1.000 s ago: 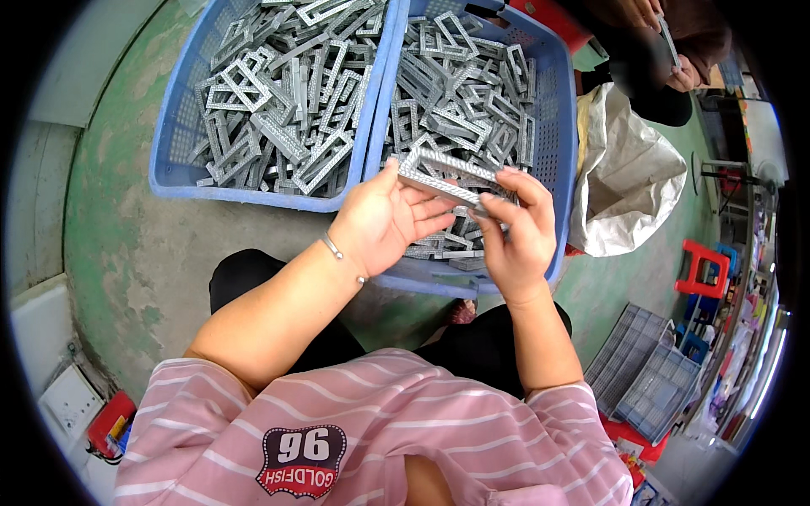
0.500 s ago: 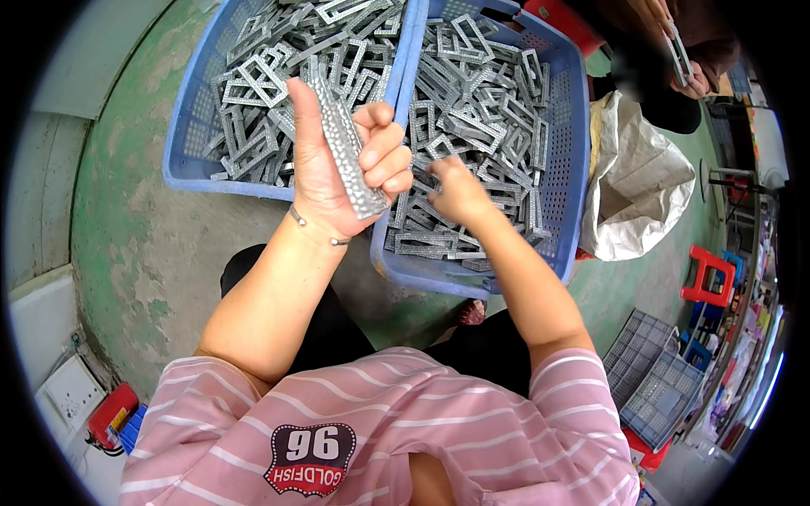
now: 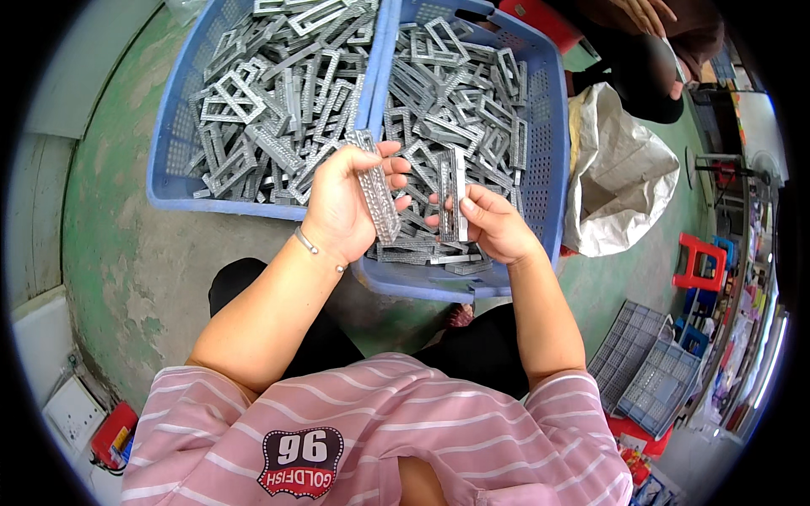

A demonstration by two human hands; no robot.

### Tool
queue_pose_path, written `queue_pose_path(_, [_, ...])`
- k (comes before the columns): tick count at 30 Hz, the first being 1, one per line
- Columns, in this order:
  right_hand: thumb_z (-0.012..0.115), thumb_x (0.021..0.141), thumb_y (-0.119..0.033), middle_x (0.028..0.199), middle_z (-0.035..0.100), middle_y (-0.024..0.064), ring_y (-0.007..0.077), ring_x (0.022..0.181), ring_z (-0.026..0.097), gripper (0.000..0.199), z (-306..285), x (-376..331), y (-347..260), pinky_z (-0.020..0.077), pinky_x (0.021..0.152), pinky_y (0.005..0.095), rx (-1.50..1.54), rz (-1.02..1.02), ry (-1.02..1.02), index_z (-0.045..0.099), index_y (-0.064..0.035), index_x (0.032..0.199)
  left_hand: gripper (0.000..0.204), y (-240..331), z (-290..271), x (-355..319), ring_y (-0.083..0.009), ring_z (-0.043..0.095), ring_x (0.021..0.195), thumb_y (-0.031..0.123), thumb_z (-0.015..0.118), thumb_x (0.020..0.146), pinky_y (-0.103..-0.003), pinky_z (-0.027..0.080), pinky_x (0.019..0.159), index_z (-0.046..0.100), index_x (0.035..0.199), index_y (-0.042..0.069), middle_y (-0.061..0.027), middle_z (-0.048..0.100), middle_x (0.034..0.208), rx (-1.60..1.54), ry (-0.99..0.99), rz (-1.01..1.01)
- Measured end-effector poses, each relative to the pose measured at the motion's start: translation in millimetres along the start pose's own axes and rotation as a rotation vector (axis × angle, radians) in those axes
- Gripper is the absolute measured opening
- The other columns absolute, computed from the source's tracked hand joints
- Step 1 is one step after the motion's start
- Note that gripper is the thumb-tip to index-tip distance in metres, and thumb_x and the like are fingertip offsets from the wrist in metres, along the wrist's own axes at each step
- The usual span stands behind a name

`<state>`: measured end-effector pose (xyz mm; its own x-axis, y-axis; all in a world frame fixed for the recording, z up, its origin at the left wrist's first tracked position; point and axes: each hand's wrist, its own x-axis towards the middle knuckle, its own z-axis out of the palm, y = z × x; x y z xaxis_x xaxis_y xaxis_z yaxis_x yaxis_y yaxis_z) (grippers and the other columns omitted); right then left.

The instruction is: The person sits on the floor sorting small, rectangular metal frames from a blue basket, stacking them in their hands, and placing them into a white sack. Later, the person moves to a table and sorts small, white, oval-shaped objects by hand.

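The person wears a short-sleeved pink shirt with thin white stripes and a dark shield-shaped patch with red edging on the chest. Dark trousers cover the legs. A thin silver bracelet circles the left wrist. Both forearms are bare.

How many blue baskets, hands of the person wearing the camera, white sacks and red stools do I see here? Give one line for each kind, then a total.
Blue baskets: 2
Hands, left hand and right hand: 2
White sack: 1
Red stool: 1
Total: 6
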<state>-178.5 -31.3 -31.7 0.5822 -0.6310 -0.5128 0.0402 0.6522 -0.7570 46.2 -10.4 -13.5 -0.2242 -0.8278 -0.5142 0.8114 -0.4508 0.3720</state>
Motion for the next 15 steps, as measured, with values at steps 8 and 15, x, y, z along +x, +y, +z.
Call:
queue_pose_path(8, [0.062, 0.079, -0.005, 0.113, 0.049, 0.0100, 0.0210, 0.091, 0.056, 0.046, 21, -7, -5, 0.0495, 0.076, 0.0324, -0.269, -0.410, 0.244, 0.040, -0.0013, 0.119, 0.045, -22, 15, 1, -0.0237, 0.052, 0.104, 0.033, 0.045, 0.088, -0.041, 0.045, 0.084, 0.044, 0.117, -0.001, -0.0165, 0.051, 0.118, -0.005, -0.043, -0.110])
queue_pose_path(15, [0.063, 0.075, -0.002, 0.081, 0.061, 0.0089, 0.0213, 0.077, 0.057, 0.028, 66, -12, -10, 0.0466, 0.072, 0.0326, -0.781, -0.815, 0.232, 0.056, -0.0005, 0.103, 0.034, -21, 10, 1, -0.0254, 0.059, 0.092, 0.032, 0.052, 0.087, -0.039, 0.049, 0.078, 0.053, 0.106, 0.004, -0.0112, 0.061, 0.098, -0.013, -0.002, -0.174])
